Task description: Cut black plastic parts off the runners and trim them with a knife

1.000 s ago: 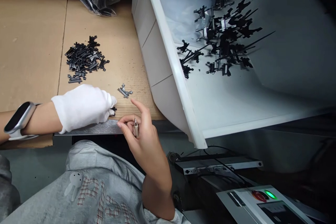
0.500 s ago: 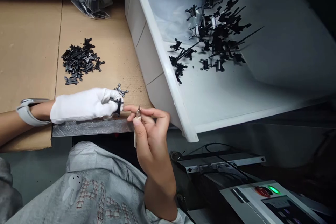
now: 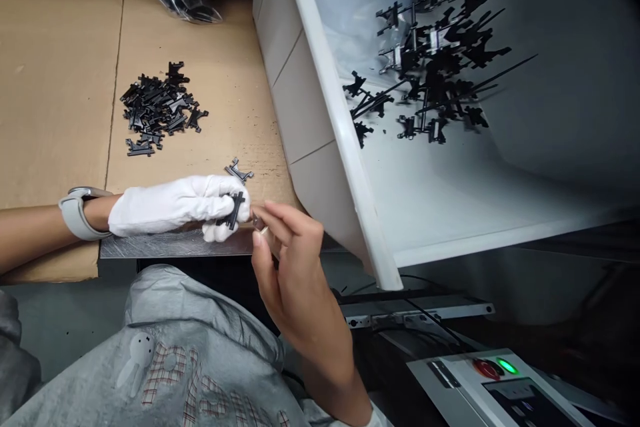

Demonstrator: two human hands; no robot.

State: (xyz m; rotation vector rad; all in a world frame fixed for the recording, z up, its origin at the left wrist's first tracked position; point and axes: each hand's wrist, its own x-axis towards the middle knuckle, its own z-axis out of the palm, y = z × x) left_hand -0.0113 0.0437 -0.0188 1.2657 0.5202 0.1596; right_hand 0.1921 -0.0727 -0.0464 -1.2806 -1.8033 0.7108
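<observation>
In left hand [image 3: 177, 205], black part [image 3: 233, 211] tilted

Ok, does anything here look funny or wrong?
The hands don't match: the left hand, gripping a black part, wears a white glove, but the right hand, holding a small tool, is bare. Also, one dark part lies alone on the cardboard, away from the pile.

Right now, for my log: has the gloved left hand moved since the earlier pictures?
Yes, rightward: the left hand now reaches past the loose black part.
</observation>
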